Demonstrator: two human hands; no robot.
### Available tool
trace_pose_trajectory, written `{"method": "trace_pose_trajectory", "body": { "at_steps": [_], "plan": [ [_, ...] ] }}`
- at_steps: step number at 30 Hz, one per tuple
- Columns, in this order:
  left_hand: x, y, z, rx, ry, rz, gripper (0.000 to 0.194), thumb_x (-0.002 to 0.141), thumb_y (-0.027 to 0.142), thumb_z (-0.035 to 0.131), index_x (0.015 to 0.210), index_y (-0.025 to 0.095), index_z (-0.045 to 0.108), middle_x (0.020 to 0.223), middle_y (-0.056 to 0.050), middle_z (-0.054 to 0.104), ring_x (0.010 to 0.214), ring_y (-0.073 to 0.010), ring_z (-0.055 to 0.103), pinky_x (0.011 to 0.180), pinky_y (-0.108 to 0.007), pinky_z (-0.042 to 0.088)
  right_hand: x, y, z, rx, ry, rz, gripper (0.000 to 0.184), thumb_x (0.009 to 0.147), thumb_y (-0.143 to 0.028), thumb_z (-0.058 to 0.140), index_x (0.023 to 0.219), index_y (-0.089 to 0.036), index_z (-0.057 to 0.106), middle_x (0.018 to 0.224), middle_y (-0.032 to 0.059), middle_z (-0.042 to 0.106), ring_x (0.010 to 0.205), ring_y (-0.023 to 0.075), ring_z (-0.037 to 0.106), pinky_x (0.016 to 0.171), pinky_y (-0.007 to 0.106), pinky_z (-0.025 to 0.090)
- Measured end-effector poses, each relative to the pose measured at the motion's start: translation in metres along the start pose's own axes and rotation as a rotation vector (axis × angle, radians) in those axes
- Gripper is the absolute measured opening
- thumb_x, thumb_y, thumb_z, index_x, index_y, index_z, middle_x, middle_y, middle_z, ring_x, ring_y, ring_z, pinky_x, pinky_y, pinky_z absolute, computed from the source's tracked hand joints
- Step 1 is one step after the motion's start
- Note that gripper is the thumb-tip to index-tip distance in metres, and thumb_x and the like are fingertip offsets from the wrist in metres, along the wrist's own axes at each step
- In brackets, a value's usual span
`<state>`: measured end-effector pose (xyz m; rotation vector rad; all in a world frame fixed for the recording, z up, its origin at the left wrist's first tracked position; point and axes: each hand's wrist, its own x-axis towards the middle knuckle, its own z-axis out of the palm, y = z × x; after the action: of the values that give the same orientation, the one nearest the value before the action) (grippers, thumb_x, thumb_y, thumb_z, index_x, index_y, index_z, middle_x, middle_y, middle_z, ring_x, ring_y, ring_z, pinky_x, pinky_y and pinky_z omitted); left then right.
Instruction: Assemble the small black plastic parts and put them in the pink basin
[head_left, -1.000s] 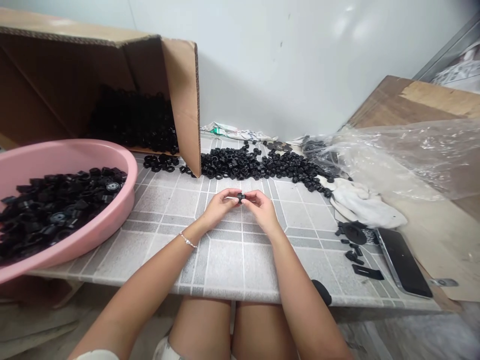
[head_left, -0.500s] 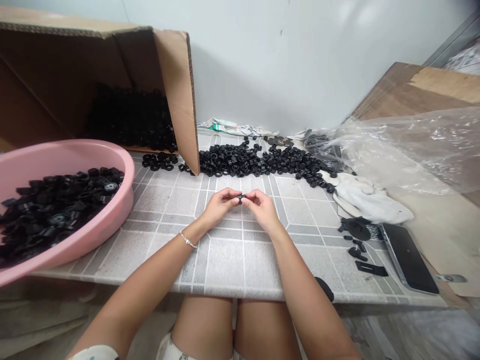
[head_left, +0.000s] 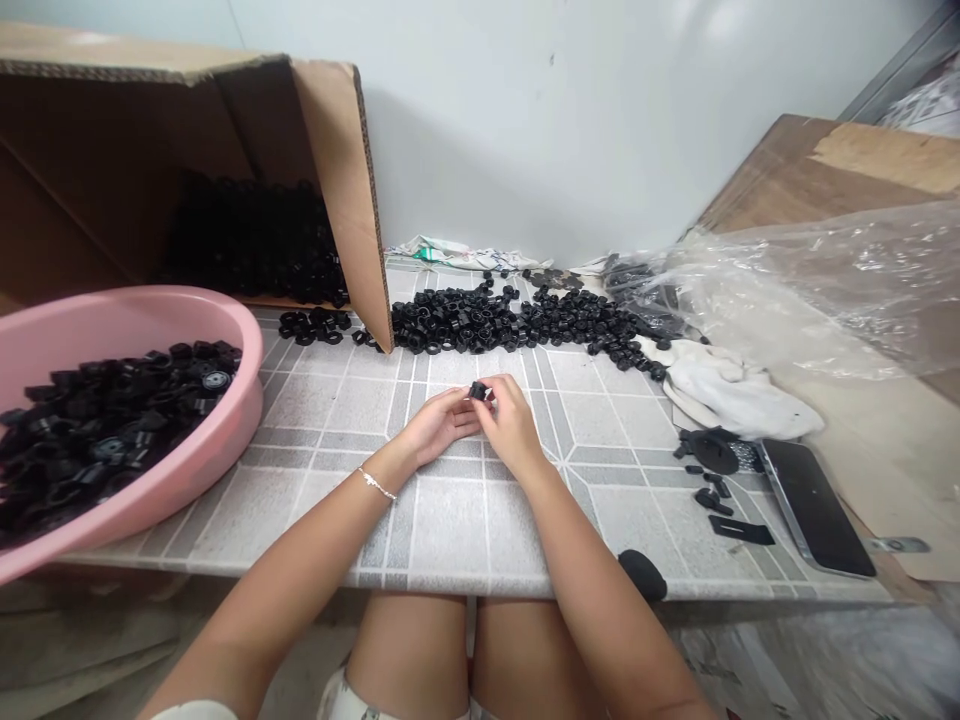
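Head view: left hand [head_left: 439,425] and right hand [head_left: 510,425], fingertips [head_left: 489,390] closed, pinch a small black plastic part [head_left: 478,392]. Loose black parts [head_left: 465,324] lie ahead of the fingers; pink plastic basin [head_left: 251,380] lies left.

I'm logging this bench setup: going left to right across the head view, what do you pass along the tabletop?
Pink plastic basin → left hand → black plastic part → right hand → white cloth → black-screened phone
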<state>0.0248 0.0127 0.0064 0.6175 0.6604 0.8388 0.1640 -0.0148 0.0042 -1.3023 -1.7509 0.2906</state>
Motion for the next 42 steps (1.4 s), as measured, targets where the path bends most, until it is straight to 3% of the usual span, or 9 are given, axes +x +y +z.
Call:
{"method": "trace_pose_trajectory", "body": {
  "at_steps": [4, 7, 13, 21, 25, 28, 33, 37, 42],
  "plan": [
    [0.0, -0.001, 0.001, 0.059, -0.032, -0.002, 0.019, 0.082, 0.033, 0.064, 0.089, 0.015, 0.064, 0.087, -0.01, 0.07, 0.086, -0.0213, 0.066, 0.088, -0.038, 0.05, 0.0, 0.0, -0.003, -0.063, 0.009, 0.006, 0.005, 0.086, -0.026, 0.053, 0.087, -0.022, 0.056, 0.087, 0.0064, 0.057, 0.085, 0.0231, 0.053, 0.076, 0.036, 0.042],
    [0.0, -0.001, 0.001, 0.085, -0.046, 0.005, 0.02, 0.082, 0.034, 0.064, 0.088, 0.014, 0.064, 0.089, -0.011, 0.07, 0.088, -0.0221, 0.066, 0.088, -0.039, 0.05, 0.0, 0.0, -0.003, -0.067, 0.0, 0.015, 0.009, 0.086, -0.028, 0.054, 0.08, -0.022, 0.053, 0.082, 0.0047, 0.055, 0.079, 0.0214, 0.052, 0.072, 0.033, 0.041],
    [-0.003, 0.001, 0.002, 0.074, -0.066, -0.013, 0.021, 0.081, 0.035, 0.066, 0.086, 0.015, 0.063, 0.087, -0.009, 0.069, 0.087, -0.0204, 0.065, 0.088, -0.038, 0.049, 0.0, -0.002, -0.004, -0.046, -0.003, 0.025, 0.006, 0.087, -0.026, 0.052, 0.085, -0.021, 0.056, 0.085, 0.0056, 0.055, 0.082, 0.0217, 0.053, 0.075, 0.034, 0.042],
    [0.001, 0.01, -0.003, 0.172, 0.091, 0.202, 0.039, 0.065, 0.025, 0.081, 0.095, 0.016, 0.056, 0.094, -0.003, 0.064, 0.086, -0.0155, 0.065, 0.092, -0.039, 0.046, 0.003, 0.003, -0.004, 0.322, -0.056, 0.11, 0.041, 0.085, -0.021, 0.048, 0.125, -0.026, 0.052, 0.113, 0.0069, 0.055, 0.085, 0.016, 0.058, 0.081, 0.034, 0.049],
    [0.001, 0.011, -0.003, 0.201, 0.069, 0.243, 0.04, 0.06, 0.021, 0.083, 0.091, 0.015, 0.057, 0.092, 0.0, 0.06, 0.082, -0.0127, 0.064, 0.094, -0.04, 0.045, 0.004, 0.006, -0.002, 0.469, -0.065, 0.191, 0.031, 0.083, -0.024, 0.049, 0.113, -0.024, 0.058, 0.113, 0.007, 0.059, 0.094, 0.0178, 0.06, 0.084, 0.035, 0.049],
    [0.001, 0.009, -0.001, 0.23, 0.037, 0.269, 0.039, 0.06, 0.022, 0.083, 0.089, 0.015, 0.058, 0.092, 0.0, 0.06, 0.081, -0.0122, 0.064, 0.095, -0.039, 0.045, 0.005, 0.007, -0.002, 0.587, -0.035, 0.308, 0.019, 0.081, -0.029, 0.053, 0.098, -0.023, 0.058, 0.098, 0.0049, 0.065, 0.089, 0.0184, 0.062, 0.084, 0.036, 0.05],
    [0.0, 0.009, -0.001, 0.219, 0.022, 0.304, 0.038, 0.062, 0.023, 0.082, 0.089, 0.015, 0.057, 0.09, 0.0, 0.06, 0.083, -0.0132, 0.064, 0.095, -0.039, 0.045, 0.007, 0.005, -0.004, 0.718, -0.052, 0.407, 0.026, 0.076, -0.031, 0.058, 0.1, -0.023, 0.06, 0.093, 0.0025, 0.068, 0.088, 0.0179, 0.063, 0.088, 0.037, 0.05],
    [0.0, 0.012, -0.003, 0.2, 0.028, 0.292, 0.039, 0.063, 0.025, 0.082, 0.091, 0.015, 0.057, 0.088, 0.0, 0.062, 0.083, -0.0126, 0.063, 0.092, -0.036, 0.046, 0.007, 0.004, -0.004, 0.839, -0.041, 0.457, 0.013, 0.075, -0.031, 0.058, 0.081, -0.021, 0.063, 0.091, 0.0038, 0.068, 0.088, 0.0188, 0.064, 0.091, 0.04, 0.05],
    [0.001, 0.013, -0.006, 0.199, 0.014, 0.296, 0.036, 0.065, 0.024, 0.081, 0.091, 0.015, 0.057, 0.088, 0.0, 0.062, 0.082, -0.0112, 0.061, 0.086, -0.031, 0.046, 0.006, 0.003, -0.002, 0.901, -0.067, 0.486, 0.026, 0.073, -0.031, 0.062, 0.097, -0.023, 0.064, 0.106, 0.0052, 0.067, 0.092, 0.0195, 0.065, 0.091, 0.041, 0.05]
  ]
}}
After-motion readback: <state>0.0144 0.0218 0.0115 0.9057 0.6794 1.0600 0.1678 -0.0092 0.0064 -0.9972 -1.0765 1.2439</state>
